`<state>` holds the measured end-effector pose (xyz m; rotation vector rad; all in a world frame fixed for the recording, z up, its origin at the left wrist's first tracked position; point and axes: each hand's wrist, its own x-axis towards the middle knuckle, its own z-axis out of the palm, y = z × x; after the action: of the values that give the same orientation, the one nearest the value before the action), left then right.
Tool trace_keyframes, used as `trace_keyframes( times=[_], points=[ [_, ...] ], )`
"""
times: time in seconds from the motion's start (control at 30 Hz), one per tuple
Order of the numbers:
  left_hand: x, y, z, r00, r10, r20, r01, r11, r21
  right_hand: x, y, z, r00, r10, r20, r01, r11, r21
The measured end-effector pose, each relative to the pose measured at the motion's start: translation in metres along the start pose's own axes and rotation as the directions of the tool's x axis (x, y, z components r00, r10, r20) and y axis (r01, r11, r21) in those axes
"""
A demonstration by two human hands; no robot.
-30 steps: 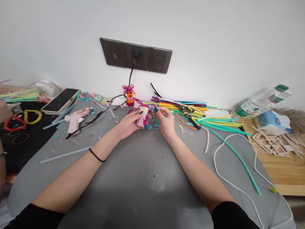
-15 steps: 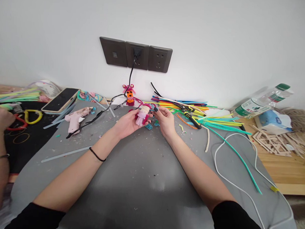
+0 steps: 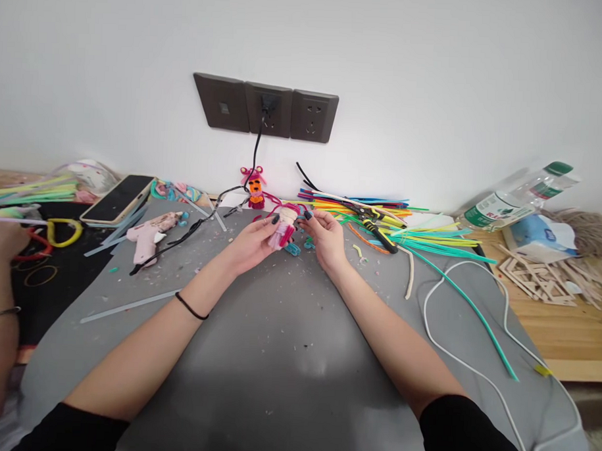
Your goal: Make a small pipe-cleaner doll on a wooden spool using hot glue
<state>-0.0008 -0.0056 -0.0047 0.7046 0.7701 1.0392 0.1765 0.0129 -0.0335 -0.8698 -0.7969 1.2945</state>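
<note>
My left hand (image 3: 257, 246) is closed around a small pipe-cleaner doll (image 3: 283, 229) in pink, cream and magenta, held just above the grey table mat. At the doll's right side, my right hand (image 3: 325, 238) is pinched with thumb and finger together. Whether its fingertips grip a part of the doll or some small piece is hidden. Behind the hands, a pink and orange pipe-cleaner figure (image 3: 255, 188) leans by the wall. Small blue curled scraps (image 3: 292, 249) lie beneath the doll.
Left are a pink glue gun (image 3: 150, 237), a phone (image 3: 118, 199), yellow-handled scissors (image 3: 65, 232) and another person's hand (image 3: 4, 241). Right are pliers (image 3: 377, 231), pipe cleaners (image 3: 443, 245), a white cable (image 3: 429, 309), a bottle (image 3: 516, 203) and wooden pieces (image 3: 539, 276).
The doll has turned in my left hand, and my left thumb now lies over its upper part. My right hand has hardly moved. A pale strip now shows at the other person's hand.
</note>
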Motion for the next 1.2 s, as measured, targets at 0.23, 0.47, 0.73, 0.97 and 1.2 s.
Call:
trace_keyframes(
  times=[0.23, 0.47, 0.73, 0.97, 1.2],
  points=[
    [0.001, -0.007, -0.003, 0.984, 0.161, 0.074, -0.177, 0.867, 0.465, -0.003, -0.003, 0.004, 1.0, -0.015, 0.013, 0.015, 1.0, 0.011],
    [-0.001, -0.008, -0.002, 0.97, 0.221, 0.099, -0.242, 0.858, 0.454, -0.007, -0.01, 0.009, 0.999, -0.002, 0.04, 0.002, 1.0, 0.003],
    [0.004, -0.012, -0.005, 0.965, 0.251, 0.08, -0.261, 0.863, 0.433, -0.007, -0.007, 0.008, 0.995, -0.005, 0.098, 0.001, 0.999, 0.038],
    [0.004, -0.012, -0.006, 0.969, 0.232, 0.085, -0.246, 0.874, 0.418, -0.006, -0.005, 0.007, 0.994, 0.014, 0.105, -0.013, 1.0, -0.007],
    [0.004, -0.012, -0.005, 0.962, 0.26, 0.081, -0.27, 0.877, 0.397, -0.007, -0.007, 0.008, 0.995, 0.036, 0.094, -0.037, 0.999, 0.012]
  ],
)
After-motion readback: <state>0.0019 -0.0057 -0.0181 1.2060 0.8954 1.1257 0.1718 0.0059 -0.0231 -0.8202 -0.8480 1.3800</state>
